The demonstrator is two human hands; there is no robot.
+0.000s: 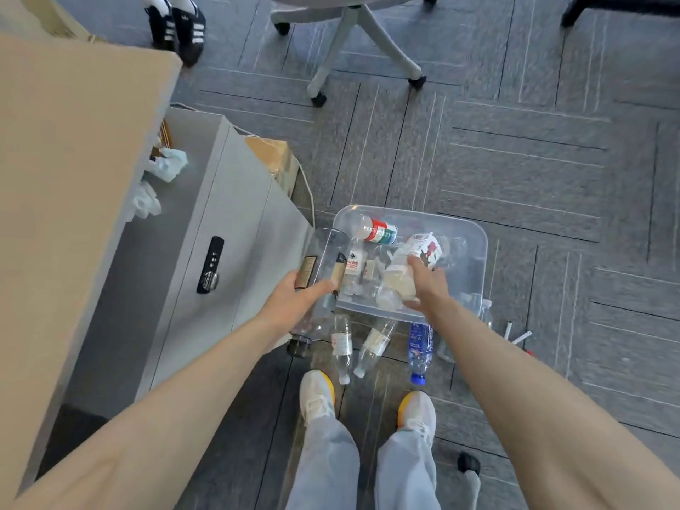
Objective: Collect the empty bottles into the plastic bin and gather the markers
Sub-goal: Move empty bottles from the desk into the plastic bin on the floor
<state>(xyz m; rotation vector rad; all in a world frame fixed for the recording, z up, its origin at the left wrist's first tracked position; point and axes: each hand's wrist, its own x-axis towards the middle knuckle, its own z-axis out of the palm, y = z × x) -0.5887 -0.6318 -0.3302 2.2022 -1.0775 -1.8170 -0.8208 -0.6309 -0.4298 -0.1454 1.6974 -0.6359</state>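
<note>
Your left hand (294, 300) grips large clear bottle (320, 259) at left edge of plastic bin (478, 248); your right hand (428, 285) clutches pale bottle (401, 277) over bin. Blue-labelled bottle (420, 344) lies on floor (552, 178).

The plastic bin (478, 244) sits on the floor ahead of the shoes (316, 395), with bottles (379, 230) lying in it. Three loose bottles (342, 344) lie between bin and shoes, and markers (519, 338) lie to its right. A cabinet (206, 215) stands to its left, under the surface (73, 160), and a chair (353, 42) stands behind. The left grip (294, 296) holds a large bottle (323, 248) at the bin's left rim; the right grip (428, 285) holds a held bottle (401, 274) over the bin.
</note>
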